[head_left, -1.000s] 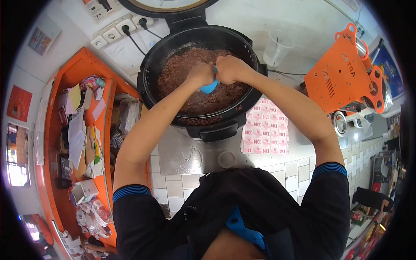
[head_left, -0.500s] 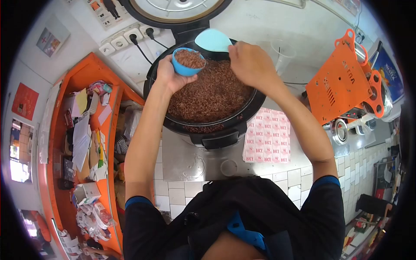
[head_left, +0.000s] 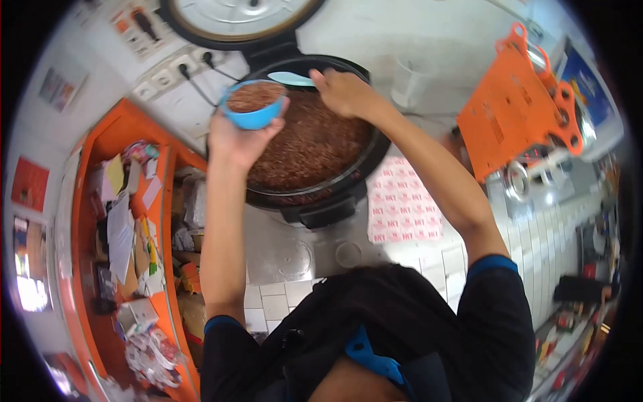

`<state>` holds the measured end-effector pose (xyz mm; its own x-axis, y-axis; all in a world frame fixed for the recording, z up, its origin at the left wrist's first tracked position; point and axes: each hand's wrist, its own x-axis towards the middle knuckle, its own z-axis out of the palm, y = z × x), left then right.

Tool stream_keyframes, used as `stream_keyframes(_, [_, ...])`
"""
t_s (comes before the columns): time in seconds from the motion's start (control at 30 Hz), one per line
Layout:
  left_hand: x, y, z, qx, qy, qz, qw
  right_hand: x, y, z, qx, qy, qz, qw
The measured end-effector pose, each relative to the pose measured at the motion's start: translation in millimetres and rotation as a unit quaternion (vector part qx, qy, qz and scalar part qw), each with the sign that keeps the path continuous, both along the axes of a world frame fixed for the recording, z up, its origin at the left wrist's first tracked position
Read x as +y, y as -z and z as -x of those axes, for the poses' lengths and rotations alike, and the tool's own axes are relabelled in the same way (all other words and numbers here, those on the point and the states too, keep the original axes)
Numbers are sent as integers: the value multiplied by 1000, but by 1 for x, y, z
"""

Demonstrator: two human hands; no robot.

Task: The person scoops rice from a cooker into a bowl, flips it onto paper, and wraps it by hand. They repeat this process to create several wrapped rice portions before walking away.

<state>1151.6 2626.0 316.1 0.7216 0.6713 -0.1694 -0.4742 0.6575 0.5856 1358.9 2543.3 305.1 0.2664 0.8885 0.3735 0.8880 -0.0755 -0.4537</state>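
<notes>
My left hand (head_left: 240, 137) grips a blue bowl (head_left: 254, 119) from below, its fingers curled round the side. Reddish-brown cooked rice (head_left: 253, 97) fills the bowl to about the rim. In my right hand (head_left: 345, 92) is the handle of a light turquoise rice paddle (head_left: 291, 79), held nearly edge-on just right of the bowl. Both hands are over a large black rice cooker (head_left: 370, 157), whose pot holds a broad mass of brown rice (head_left: 305, 144). The cooker's round lid (head_left: 248, 17) stands raised at the back.
Printed wrapping paper (head_left: 405, 208) lies on the metal table (head_left: 268, 258) right of the cooker. A clear plastic cup (head_left: 410, 84) stands behind. At right is an orange machine (head_left: 506, 110); at left, an orange shelf (head_left: 90, 221) full of papers and bags. Plugged-in sockets (head_left: 163, 78) line the wall.
The bowl has moved left and looks nearer, with its rice now fuller and more level. My right hand and the paddle have shifted left, the paddle turning edge-on. The whole view has tilted slightly.
</notes>
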Motion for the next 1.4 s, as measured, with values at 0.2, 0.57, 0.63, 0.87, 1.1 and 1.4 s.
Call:
stream_keyframes(0.2, [-152,10,30,-99,-6,-4,995,-164,3,35,292,-28,-157,943])
stream_keyframes(0.57, [-285,218,-136,386,215,-458,771,-374,167,9,859,120,-217,448])
stream_keyframes(0.63, [-281,280,-145,563,149,-605,543,-386,214,-17,859,169,-179,450])
stream_keyframes(0.87, [-327,298,-170,653,36,-590,473,-374,249,-107,891,144,-89,421])
stream_keyframes(1.1, [-304,304,-164,632,33,-594,496,-270,295,-132,17,-73,28,997])
stream_keyframes(1.4, [-299,306,-138,546,-2,-611,573,-254,280,-164,157,31,-71,985])
